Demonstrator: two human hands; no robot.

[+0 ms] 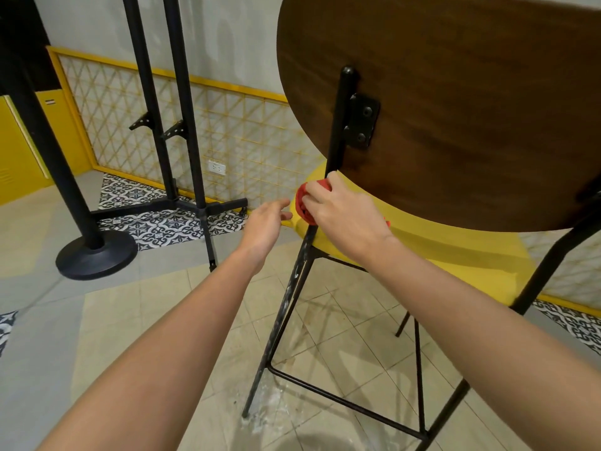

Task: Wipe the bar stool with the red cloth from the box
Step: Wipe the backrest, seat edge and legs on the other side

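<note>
The bar stool (439, 249) fills the right half of the head view, with a dark wooden backrest (455, 109), a yellow seat and black metal legs. My right hand (344, 216) grips the bunched red cloth (302, 203) against the black rear post where it meets the seat's left edge. My left hand (266, 222) hovers just left of the seat edge, fingers relaxed and holding nothing. The box is out of sight.
A black pole on a round base (96, 255) stands at the left. Two more black stands (182, 131) rise before the yellow lattice wall panel (227, 131). The floor is beige tile with white scuffs under the stool.
</note>
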